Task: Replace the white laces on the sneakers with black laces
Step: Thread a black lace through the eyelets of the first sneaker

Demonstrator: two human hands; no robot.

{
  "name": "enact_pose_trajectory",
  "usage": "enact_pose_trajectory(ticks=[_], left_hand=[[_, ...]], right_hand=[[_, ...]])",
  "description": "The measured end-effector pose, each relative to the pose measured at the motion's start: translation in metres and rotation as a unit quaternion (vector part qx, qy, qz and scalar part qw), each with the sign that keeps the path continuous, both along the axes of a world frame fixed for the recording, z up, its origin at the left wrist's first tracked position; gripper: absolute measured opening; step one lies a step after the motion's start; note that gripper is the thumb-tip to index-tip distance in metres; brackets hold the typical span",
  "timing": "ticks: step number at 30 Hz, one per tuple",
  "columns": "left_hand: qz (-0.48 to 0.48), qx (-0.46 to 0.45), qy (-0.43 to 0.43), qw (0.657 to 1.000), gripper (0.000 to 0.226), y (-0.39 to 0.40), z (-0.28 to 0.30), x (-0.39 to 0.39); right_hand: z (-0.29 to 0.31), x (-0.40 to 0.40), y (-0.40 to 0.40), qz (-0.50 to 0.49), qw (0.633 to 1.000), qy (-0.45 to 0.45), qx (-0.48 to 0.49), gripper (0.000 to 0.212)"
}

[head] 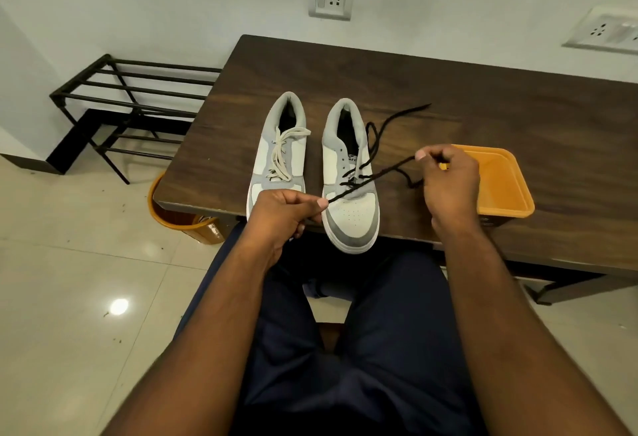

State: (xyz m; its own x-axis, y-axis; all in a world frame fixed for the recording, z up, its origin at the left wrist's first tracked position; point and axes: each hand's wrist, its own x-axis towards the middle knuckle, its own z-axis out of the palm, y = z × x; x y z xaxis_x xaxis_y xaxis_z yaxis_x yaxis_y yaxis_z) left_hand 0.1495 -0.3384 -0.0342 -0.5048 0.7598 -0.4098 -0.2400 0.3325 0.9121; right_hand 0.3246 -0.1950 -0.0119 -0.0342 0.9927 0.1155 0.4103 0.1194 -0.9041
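Observation:
Two white and grey sneakers stand side by side on the dark wooden table [448,97], toes toward me. The left sneaker [279,156] carries a loosely threaded white lace [281,156]. A black lace [371,177] is partly threaded through the lower eyelets of the right sneaker [348,180]. My left hand [283,211] pinches one stretch of the black lace near the toe of the left sneaker. My right hand [448,180] pinches it further along, to the right of the right sneaker. The lace runs taut between my hands, and its far end trails across the table behind.
An orange tray [504,180] sits on the table just right of my right hand. An orange bin [183,218] stands on the tiled floor under the table's left corner. A black metal rack [131,104] stands against the wall at left.

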Motion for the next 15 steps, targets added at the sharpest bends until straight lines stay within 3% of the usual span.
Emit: enact_pose_trajectory(ticks=[2, 4, 6, 9, 12, 14, 15], left_hand=[[0.022, 0.01, 0.008, 1.0, 0.007, 0.002, 0.003, 0.0], [0.021, 0.025, 0.011, 0.999, 0.008, 0.006, 0.005, 0.005], [0.012, 0.038, 0.015, 0.999, 0.007, 0.009, 0.007, 0.01], [0.002, 0.036, 0.033, 0.999, 0.006, 0.008, 0.007, 0.008], [0.015, 0.027, 0.051, 0.998, 0.005, -0.001, 0.003, -0.01], [0.025, 0.025, 0.056, 0.998, 0.007, -0.003, 0.0, -0.017], [0.024, 0.026, 0.057, 0.998, 0.008, -0.002, 0.0, -0.016]], right_hand=[[0.0, -0.009, -0.01, 0.095, 0.991, -0.083, 0.032, 0.026], [-0.004, -0.024, -0.028, 0.247, 0.967, -0.041, -0.042, 0.042], [-0.014, -0.035, -0.043, 0.347, 0.93, 0.017, -0.116, 0.034], [-0.029, -0.029, -0.038, 0.229, 0.967, 0.049, -0.105, 0.018], [-0.032, -0.007, -0.016, 0.062, 0.998, -0.012, -0.021, 0.012], [-0.03, 0.002, -0.009, 0.069, 0.993, -0.092, 0.016, 0.009], [-0.028, 0.0, -0.011, 0.103, 0.986, -0.129, 0.036, 0.017]])
